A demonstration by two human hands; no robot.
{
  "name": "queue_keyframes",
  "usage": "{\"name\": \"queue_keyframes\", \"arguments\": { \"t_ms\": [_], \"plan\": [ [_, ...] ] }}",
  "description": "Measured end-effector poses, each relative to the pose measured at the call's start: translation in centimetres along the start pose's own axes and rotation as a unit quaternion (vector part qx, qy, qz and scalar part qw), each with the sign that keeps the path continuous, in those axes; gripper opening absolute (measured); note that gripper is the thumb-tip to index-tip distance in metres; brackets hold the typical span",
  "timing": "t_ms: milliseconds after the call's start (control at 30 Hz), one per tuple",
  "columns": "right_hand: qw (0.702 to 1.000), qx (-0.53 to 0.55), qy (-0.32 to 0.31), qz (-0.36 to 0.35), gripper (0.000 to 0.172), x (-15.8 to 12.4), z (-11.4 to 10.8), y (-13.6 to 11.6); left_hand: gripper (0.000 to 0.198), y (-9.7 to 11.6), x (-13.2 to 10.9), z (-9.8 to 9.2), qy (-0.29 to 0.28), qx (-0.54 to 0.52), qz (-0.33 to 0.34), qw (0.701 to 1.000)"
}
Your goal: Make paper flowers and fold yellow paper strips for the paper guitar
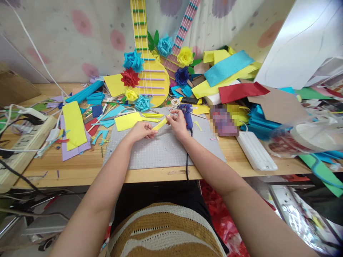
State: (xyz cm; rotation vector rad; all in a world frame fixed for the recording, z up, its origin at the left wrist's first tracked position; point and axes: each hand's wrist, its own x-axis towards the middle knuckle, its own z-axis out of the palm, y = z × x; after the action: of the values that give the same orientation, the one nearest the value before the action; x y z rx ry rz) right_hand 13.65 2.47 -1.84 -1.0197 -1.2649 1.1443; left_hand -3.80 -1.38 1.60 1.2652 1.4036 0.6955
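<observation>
A narrow yellow paper strip (160, 123) is stretched slantwise between my two hands, above the grey cutting mat (150, 157). My left hand (143, 130) pinches its lower left end. At the upper right end, my right hand (177, 123) has its fingers closed on the strip. Just beyond my right hand lies a blue glue gun (187, 113), its black cord running toward the table's front edge. A yellow paper sheet (128, 121) rests beside my left hand, with folded yellow strips (152, 115) behind. Scissors (125, 112) lie past the sheet.
A yellow paper guitar (154, 76) with paper flowers leans against the curtain. Coloured paper sheets (227, 69) pile up at the back right. A white power strip (255, 151) sits right of the mat. Yellow paper (75, 125) and a socket block (18, 153) with cables lie left.
</observation>
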Motion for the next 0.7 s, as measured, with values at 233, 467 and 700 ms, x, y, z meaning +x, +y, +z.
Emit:
{"name": "queue_keyframes", "arguments": {
  "t_ms": [233, 467, 700],
  "plan": [
    [0.995, -0.047, -0.088, -0.014, 0.036, -1.1, 0.5, -0.3, 0.046, -0.1, -0.1, 1.2, -0.002, -0.043, 0.061, 0.997],
    [0.988, -0.009, -0.157, -0.005, 0.052, -1.4, 0.8, -0.6, 0.036, -0.4, 0.2, 2.3, 0.006, -0.093, 0.041, 0.995],
    [0.995, -0.023, -0.096, -0.004, 0.04, -1.2, 0.6, -0.7, 0.04, 0.3, -0.2, 2.1, -0.012, -0.07, 0.038, 0.997]
  ]
}}
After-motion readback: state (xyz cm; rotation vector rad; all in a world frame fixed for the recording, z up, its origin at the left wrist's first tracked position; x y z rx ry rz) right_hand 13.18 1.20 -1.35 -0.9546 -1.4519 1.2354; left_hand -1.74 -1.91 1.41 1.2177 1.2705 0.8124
